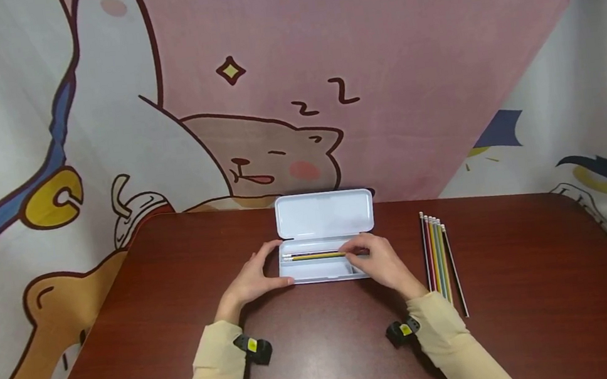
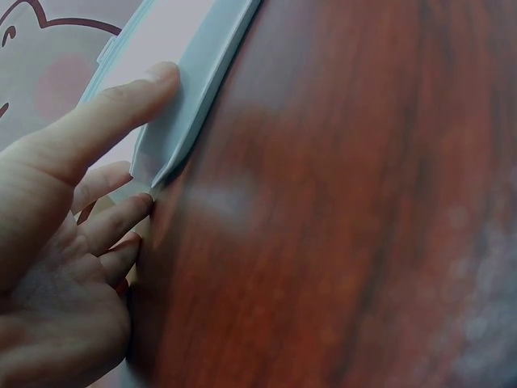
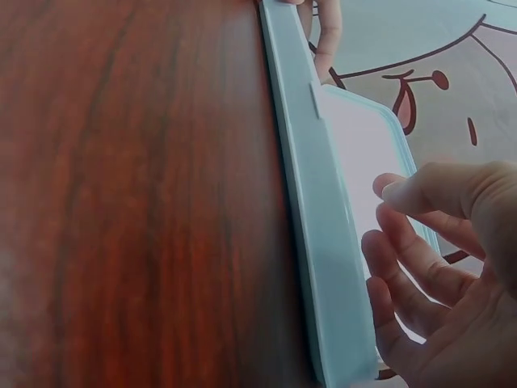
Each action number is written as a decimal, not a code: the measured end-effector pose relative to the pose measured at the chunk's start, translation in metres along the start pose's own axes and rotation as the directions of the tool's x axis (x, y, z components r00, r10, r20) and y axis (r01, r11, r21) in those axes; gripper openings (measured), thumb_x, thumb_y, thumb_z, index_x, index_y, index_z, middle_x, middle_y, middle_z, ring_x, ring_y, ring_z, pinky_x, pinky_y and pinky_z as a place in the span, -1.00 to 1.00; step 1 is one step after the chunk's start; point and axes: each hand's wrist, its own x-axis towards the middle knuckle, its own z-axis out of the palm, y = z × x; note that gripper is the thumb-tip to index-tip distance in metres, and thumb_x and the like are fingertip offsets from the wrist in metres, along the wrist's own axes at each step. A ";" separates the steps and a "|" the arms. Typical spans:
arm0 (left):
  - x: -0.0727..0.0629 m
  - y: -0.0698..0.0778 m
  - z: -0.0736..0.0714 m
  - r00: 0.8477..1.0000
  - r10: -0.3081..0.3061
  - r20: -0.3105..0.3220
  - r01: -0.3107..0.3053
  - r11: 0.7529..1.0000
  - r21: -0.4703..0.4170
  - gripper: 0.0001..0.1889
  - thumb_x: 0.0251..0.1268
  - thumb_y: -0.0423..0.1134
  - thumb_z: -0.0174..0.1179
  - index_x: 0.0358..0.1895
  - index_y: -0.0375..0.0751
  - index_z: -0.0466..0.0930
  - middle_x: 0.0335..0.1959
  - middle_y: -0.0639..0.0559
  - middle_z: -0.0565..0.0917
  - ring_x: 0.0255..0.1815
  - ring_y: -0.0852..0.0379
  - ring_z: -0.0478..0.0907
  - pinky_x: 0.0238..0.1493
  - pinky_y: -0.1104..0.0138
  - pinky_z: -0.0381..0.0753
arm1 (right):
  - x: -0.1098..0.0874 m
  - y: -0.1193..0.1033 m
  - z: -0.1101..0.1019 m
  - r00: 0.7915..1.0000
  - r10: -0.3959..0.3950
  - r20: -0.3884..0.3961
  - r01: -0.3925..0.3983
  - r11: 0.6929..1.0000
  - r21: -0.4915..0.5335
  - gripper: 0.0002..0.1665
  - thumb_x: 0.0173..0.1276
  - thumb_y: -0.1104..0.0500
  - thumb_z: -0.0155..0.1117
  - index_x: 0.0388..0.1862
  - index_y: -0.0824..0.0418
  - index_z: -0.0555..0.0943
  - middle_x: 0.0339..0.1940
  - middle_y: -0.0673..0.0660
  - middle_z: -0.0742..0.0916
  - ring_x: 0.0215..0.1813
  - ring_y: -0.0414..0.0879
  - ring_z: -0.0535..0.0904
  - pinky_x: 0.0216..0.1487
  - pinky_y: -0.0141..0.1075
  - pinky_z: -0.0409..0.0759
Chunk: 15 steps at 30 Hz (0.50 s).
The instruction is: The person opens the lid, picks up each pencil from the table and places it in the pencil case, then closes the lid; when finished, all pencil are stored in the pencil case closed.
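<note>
A white pencil case (image 1: 321, 267) lies on the table with its lid (image 1: 325, 213) raised at the back. My left hand (image 1: 254, 278) grips the case's left end, thumb (image 2: 166, 77) on the front side and fingers around the end. Inside, along the back compartment, lie a yellow pencil (image 1: 314, 256) and a dark one (image 1: 311, 253). My right hand (image 1: 375, 260) is over the case's right half, its thumb and index fingertip close together by the pencils. The right wrist view shows its other fingers (image 3: 396, 267) loosely bent; I cannot tell whether it pinches a pencil.
To the right of the case, several pencils (image 1: 437, 255) lie side by side on the brown table (image 1: 322, 345), with one dark pencil (image 1: 454, 272) slightly angled away. My right sleeve overlaps their near ends. A patterned cloth (image 1: 409, 75) hangs behind the table's back edge.
</note>
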 end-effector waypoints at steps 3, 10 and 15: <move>0.000 -0.001 0.000 1.000 -0.002 0.001 0.002 1.000 0.002 -0.11 -0.01 -0.10 0.48 0.41 -0.14 0.21 0.37 -0.22 0.33 0.45 -0.22 0.10 0.44 -0.09 -0.19 | -0.005 0.000 -0.003 1.000 0.020 -0.002 -0.020 1.000 0.005 -0.82 0.18 0.42 0.36 -0.25 0.25 0.75 -0.26 0.05 0.72 -0.15 -0.04 0.60 -0.07 -0.08 0.59; 0.000 0.000 0.001 1.000 -0.002 -0.003 0.002 1.000 0.000 -0.11 -0.02 -0.11 0.49 0.41 -0.15 0.21 0.38 -0.25 0.30 0.45 -0.22 0.09 0.44 -0.07 -0.20 | -0.017 0.001 -0.009 0.999 0.028 -0.032 -0.028 1.000 0.003 -0.81 0.16 0.42 0.37 -0.25 0.24 0.76 -0.31 0.01 0.72 -0.23 -0.09 0.60 -0.16 -0.13 0.62; 0.000 0.000 0.001 1.000 0.004 -0.004 -0.004 1.000 0.003 -0.10 -0.02 -0.11 0.48 0.41 -0.16 0.21 0.37 -0.24 0.32 0.44 -0.21 0.11 0.44 -0.07 -0.20 | -0.025 0.004 -0.014 0.998 0.013 -0.056 -0.014 1.000 -0.014 -0.80 0.15 0.42 0.37 -0.28 0.21 0.76 -0.33 -0.02 0.71 -0.31 -0.15 0.57 -0.26 -0.22 0.60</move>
